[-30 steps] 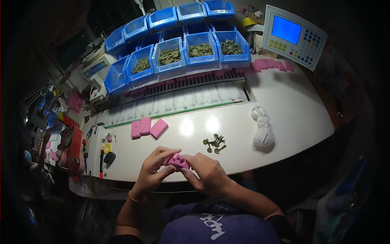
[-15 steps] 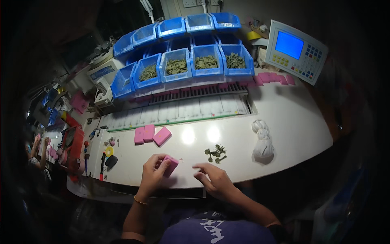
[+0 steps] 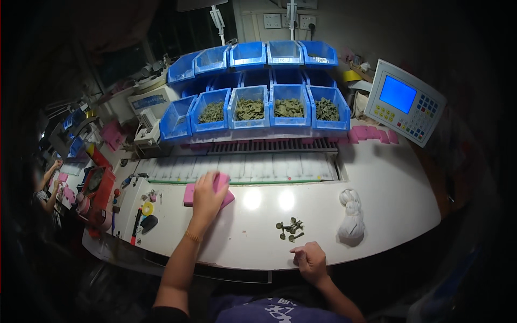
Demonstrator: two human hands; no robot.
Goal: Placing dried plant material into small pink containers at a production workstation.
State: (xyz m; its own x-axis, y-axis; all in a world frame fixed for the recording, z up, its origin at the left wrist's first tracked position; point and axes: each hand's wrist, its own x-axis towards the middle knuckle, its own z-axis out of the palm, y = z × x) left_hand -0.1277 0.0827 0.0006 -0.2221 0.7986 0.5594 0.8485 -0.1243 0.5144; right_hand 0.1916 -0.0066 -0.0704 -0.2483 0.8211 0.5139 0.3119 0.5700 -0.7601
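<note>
My left hand (image 3: 207, 195) is closed around a small pink block (image 3: 221, 182), slightly blurred, above other pink blocks (image 3: 189, 195) on the white table. My hand partly covers those blocks, and I cannot tell whether the held one touches them. By the table's front edge, my right hand (image 3: 311, 262) is loosely closed, with its fingers curled and the index finger pointing left. Nothing shows in it. Just beyond that hand lies a small cluster of dark green dried pieces with stalks (image 3: 291, 229).
Blue bins (image 3: 249, 105), some with dried greenish pieces, rise behind a slotted strip. A control panel (image 3: 404, 102) with a blue screen stands at right, near a white bundle (image 3: 351, 215). A red marker (image 3: 135, 226) and yellow ring (image 3: 147, 208) lie left. Another person's arm (image 3: 54, 196) shows far left.
My left hand has carried the pink block away from me to the other blocks. My right hand has moved right and toward the table edge, its fingers curling in. The view has tilted upward.
</note>
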